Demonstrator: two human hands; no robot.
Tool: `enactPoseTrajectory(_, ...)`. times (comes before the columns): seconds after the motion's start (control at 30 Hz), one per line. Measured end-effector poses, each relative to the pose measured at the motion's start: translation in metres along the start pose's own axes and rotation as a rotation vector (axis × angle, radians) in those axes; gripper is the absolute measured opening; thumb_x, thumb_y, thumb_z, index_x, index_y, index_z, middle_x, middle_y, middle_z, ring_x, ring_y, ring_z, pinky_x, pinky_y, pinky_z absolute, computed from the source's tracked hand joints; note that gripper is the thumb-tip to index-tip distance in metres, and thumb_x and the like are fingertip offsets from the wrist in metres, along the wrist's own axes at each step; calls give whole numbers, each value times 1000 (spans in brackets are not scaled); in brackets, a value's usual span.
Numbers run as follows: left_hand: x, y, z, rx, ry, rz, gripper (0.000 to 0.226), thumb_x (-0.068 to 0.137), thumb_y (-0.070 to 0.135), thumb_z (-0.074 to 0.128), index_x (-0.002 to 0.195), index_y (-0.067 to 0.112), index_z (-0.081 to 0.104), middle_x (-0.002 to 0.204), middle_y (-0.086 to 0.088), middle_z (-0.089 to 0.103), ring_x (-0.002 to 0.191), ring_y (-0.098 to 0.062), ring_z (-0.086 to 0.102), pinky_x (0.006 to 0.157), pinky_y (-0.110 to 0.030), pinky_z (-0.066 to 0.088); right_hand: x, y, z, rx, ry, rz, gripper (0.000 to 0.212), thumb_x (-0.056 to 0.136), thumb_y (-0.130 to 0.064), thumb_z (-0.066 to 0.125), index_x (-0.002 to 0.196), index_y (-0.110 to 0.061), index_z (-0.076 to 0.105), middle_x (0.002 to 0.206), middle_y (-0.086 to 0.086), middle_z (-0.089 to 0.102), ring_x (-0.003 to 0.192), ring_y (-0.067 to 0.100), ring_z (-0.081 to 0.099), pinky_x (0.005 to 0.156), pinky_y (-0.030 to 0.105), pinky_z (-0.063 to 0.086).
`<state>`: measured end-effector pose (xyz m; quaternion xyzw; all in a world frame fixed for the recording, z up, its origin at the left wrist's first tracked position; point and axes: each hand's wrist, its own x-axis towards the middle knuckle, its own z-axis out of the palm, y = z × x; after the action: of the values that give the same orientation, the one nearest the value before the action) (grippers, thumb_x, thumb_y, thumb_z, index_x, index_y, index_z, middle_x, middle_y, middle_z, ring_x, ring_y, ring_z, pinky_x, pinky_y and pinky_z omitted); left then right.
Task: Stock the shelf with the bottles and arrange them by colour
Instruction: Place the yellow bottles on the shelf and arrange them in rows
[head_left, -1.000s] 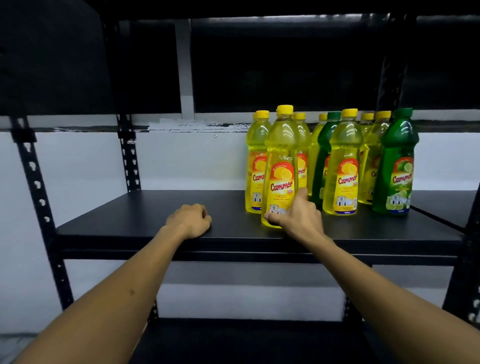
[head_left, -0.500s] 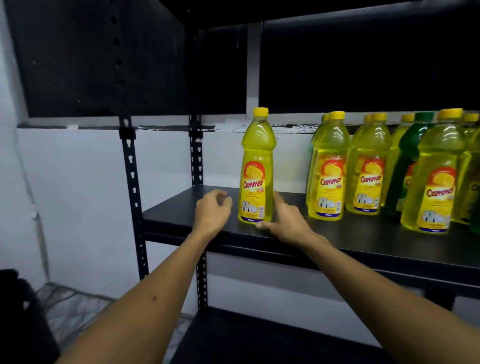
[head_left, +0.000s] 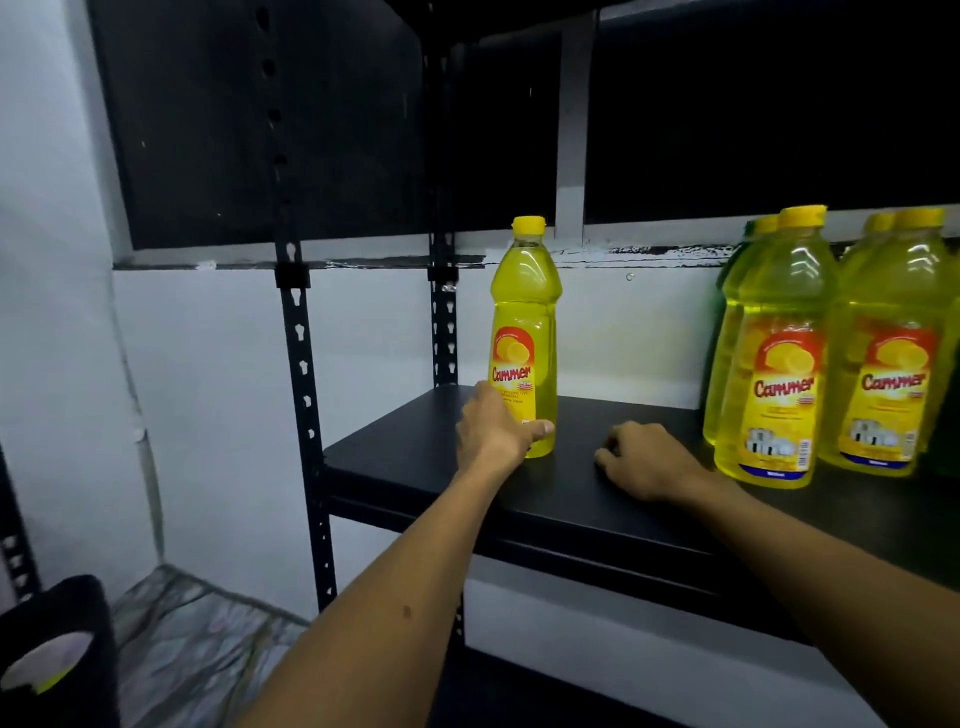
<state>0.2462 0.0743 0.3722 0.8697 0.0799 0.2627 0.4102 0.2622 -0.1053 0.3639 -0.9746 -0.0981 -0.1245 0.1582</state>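
Gripping the lone yellow bottle (head_left: 524, 332) low, left hand (head_left: 493, 434); right hand (head_left: 647, 462) (fingers curled, holding nothing) on shelf (head_left: 426, 467).

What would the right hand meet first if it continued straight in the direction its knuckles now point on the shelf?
The right hand rests on the shelf, curled, knuckles pointing left. Going straight on, it would probably meet the lone yellow bottle that the left hand holds at its base. Depth is unclear; it might pass just in front.
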Motion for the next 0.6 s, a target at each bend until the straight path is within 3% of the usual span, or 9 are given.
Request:
enactPoseTrajectory(0.17,62,-26,0,20,10,-34,74,66,43,86,119,9,47,118,-10,58,107,-28,58,86,-37,51,45,-3,14,-30,-61,-48,31,92,-44,42,100,-18,56,109,9,61,92,27,58,78,35,48)
enactPoseTrajectory(0.33,110,-42,8,40,44,-72,77,72,43,82,128,8,42,124,-11,55,114,-27,56,87,-35,48,83,-4,24,-14,-82,-88,34,91,-46,39,106,-21,56,111,5,61,97,25,58,87,38,49)
enactPoseTrajectory(0.6,162,-61,26,62,103,-122,74,76,44,79,128,7,42,125,-13,54,113,-29,55,89,-37,47,123,10,32,35,-65,-135,32,92,-48,46,105,-23,60,103,-3,61,90,15,58,80,30,49)
